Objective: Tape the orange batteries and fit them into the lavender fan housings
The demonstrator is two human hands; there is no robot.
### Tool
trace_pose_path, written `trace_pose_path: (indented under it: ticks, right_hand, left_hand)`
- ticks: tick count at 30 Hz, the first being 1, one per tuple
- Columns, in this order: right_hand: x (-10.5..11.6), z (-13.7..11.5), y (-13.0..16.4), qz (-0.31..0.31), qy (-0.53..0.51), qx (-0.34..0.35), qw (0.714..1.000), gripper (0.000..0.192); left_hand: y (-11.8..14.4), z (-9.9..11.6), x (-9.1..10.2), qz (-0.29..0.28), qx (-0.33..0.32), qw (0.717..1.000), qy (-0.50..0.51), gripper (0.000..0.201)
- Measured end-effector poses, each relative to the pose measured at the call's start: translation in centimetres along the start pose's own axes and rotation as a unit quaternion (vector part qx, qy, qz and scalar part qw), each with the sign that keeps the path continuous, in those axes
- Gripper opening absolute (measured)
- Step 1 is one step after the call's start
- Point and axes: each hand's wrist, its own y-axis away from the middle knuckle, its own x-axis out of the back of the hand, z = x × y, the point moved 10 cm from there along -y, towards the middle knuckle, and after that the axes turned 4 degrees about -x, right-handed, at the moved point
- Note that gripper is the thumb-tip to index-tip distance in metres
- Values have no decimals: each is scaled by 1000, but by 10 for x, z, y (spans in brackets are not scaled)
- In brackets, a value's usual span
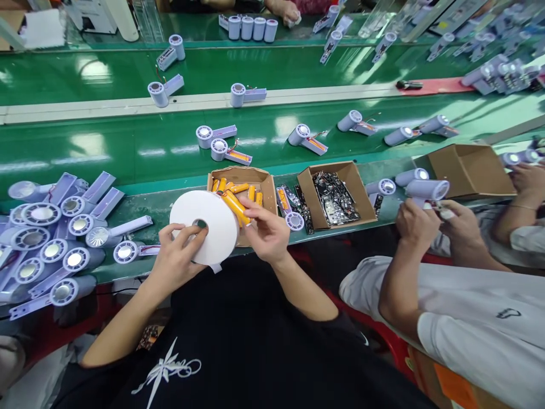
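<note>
Head view shows the left hand (176,258) gripping a white tape roll (204,226) above the worktop edge, while the right hand (266,230) pinches a yellow battery (236,208) against it, seemingly mid-taping; next likely needs a careful peel.

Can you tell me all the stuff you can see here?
Tape roll: one, white, held in front of the open box.
Battery: one, yellow, in the right hand, against the roll.
Battery box: one, brown cardboard, holds more yellow batteries.
Circuit board box: one, brown, right of the battery box.
Empty box: one, brown, far right.
Fan shells: many, pale purple, piled left; others scattered on the belts.
Belts: green, shiny, running across.
Co-worker's hands: two, right side, holding a fan shell.
Left hand: grip on the roll.
Right hand: grip on the battery.
</note>
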Motion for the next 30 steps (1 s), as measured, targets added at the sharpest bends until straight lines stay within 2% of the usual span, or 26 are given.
trace_pose_path:
  ticks: [3, 5, 7, 9, 10, 12, 14, 16, 17, 19, 20, 22, 23, 24, 26, 28, 30]
  right_hand:
    - [4, 9, -5, -32, -45, -77, 995, 43]
    - [5, 15, -14, -84, -43, -153, 984, 54]
    - [-4, 19, -17, -173, -10, -210, 962, 54]
    - [-10, 22, -14, -212, 19, -226, 951, 49]
    - [-8, 25, -13, -192, 17, -225, 955, 48]
    - [10, 30, -14, -87, -31, -212, 973, 50]
    - [46, 33, -20, 48, -99, -168, 980, 51]
    - [91, 28, -35, 152, -117, -93, 977, 51]
    - [111, 23, -44, 180, -104, -59, 976, 50]
    - [138, 15, -65, 191, -66, -25, 979, 51]
    - [143, 13, -73, 185, -53, -23, 981, 53]
    - [143, 13, -82, 170, -51, -34, 984, 58]
    - [138, 15, -83, 164, -57, -40, 984, 61]
    - [133, 17, -82, 159, -64, -47, 984, 63]
    - [123, 20, -81, 149, -71, -58, 985, 68]
    - [119, 22, -83, 140, -63, -61, 986, 78]
    - [117, 25, -91, 127, -52, -67, 988, 83]
  left_hand:
    - [1, -6, 4, -20, -12, 999, -38, 66]
    - [-1, -11, 9, -21, -27, 998, -61, 74]
    - [-4, -9, 14, -10, -45, 996, -78, 80]
    - [-6, 1, 14, -2, -53, 995, -90, 80]
    - [-4, 9, 13, 5, -44, 995, -93, 79]
    - [3, 27, 10, 24, -14, 996, -81, 75]
    - [9, 44, 3, 24, -2, 998, -51, 72]
    - [3, 50, -9, -27, -25, 999, -27, 75]
    - [-7, 46, -16, -67, -43, 997, -15, 78]
    - [-43, 25, -32, -165, -88, 982, 29, 81]
    - [-68, 9, -40, -211, -106, 970, 60, 75]
    - [-133, -29, -56, -280, -114, 947, 103, 43]
    - [-174, -58, -62, -279, -78, 954, 79, 37]
    - [-214, -86, -66, -267, -38, 963, 23, 40]
    - [-281, -128, -80, -264, 4, 963, -52, 41]
    - [-323, -153, -102, -303, 15, 950, -71, 45]
    - [-341, -168, -122, -345, 10, 936, -65, 53]
